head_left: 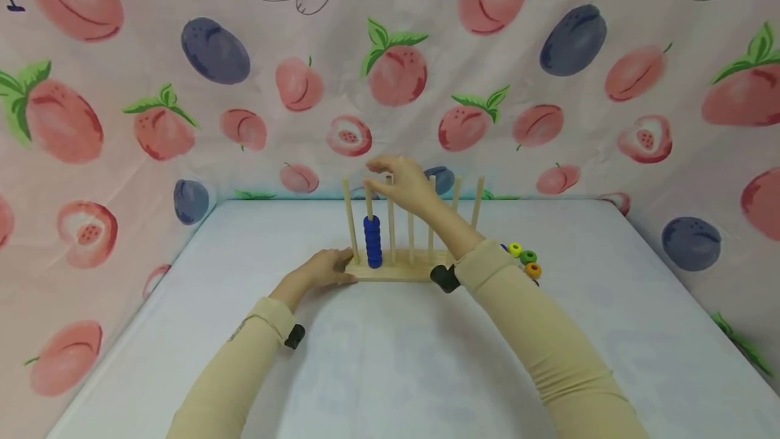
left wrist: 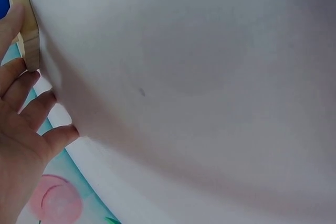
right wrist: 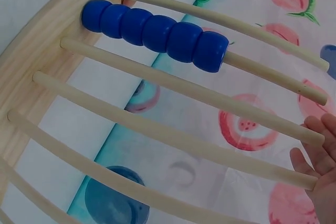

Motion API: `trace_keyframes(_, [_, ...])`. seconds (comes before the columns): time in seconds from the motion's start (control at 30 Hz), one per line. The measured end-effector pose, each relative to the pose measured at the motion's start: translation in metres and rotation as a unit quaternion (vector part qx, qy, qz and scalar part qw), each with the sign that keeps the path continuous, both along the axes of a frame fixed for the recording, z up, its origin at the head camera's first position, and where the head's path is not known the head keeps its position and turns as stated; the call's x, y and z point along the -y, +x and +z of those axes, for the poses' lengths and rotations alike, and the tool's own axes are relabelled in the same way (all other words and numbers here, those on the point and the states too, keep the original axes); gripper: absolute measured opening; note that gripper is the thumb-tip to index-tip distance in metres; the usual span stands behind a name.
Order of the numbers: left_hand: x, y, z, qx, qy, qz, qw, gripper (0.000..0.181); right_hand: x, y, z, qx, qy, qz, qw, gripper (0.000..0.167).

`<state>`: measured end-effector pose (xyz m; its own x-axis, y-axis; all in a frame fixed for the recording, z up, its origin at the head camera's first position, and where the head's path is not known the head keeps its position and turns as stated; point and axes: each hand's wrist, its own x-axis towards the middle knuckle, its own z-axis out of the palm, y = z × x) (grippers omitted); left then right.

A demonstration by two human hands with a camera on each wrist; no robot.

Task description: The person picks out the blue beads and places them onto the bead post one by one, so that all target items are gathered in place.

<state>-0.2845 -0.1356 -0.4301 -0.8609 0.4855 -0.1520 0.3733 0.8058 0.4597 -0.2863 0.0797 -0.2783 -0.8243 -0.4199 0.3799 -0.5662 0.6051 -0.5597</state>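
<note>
A wooden peg rack (head_left: 390, 275) with several upright pegs stands on the table. Blue beads (head_left: 373, 242) are stacked on its second peg from the left, and the right wrist view shows the stack (right wrist: 157, 32) running up from the base. My left hand (head_left: 323, 268) grips the left end of the base, with the thumb (left wrist: 11, 27) on its front and the other fingers at its end. Above the rack is my right hand (head_left: 405, 185), its fingers parted near the top of the beaded peg. Nothing shows between those fingers.
Loose yellow (head_left: 514, 249), green (head_left: 528, 257) and orange beads (head_left: 533, 269) lie right of the rack, with more partly hidden by the right sleeve (head_left: 536, 337). A fruit-patterned cloth (head_left: 390, 120) hangs behind the white table (head_left: 365, 371).
</note>
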Motion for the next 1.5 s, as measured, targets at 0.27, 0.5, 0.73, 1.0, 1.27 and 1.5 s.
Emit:
trace_keyframes(0.27, [0.002,0.001,0.001,-0.017,0.005,-0.014,0.9997,0.069,0.002,0.004,0.001,-0.006,0.017,-0.007,0.9998,0.038])
trace_keyframes(0.5, [0.001,0.001,0.001,-0.018,0.007,-0.018,0.9997,0.069,-0.001,0.005,0.000,-0.003,0.009,-0.009,0.9999,0.039])
trace_keyframes(0.73, [-0.003,0.000,0.001,-0.017,0.014,-0.014,0.9997,0.069,-0.004,0.010,0.003,-0.041,0.023,0.020,0.9987,0.038])
trace_keyframes(1.0, [0.000,0.002,0.000,-0.014,0.002,-0.010,0.9998,0.069,-0.002,0.020,0.003,-0.088,0.057,0.046,0.9934,0.039])
trace_keyframes(1.27, [0.001,0.002,0.000,-0.009,0.005,-0.003,0.9999,0.069,-0.011,0.027,-0.003,-0.118,0.043,0.024,0.9918,0.036])
trace_keyframes(1.5, [0.000,0.001,-0.001,-0.013,0.003,-0.012,0.9998,0.070,-0.026,0.035,-0.010,-0.140,-0.014,0.020,0.9898,0.035])
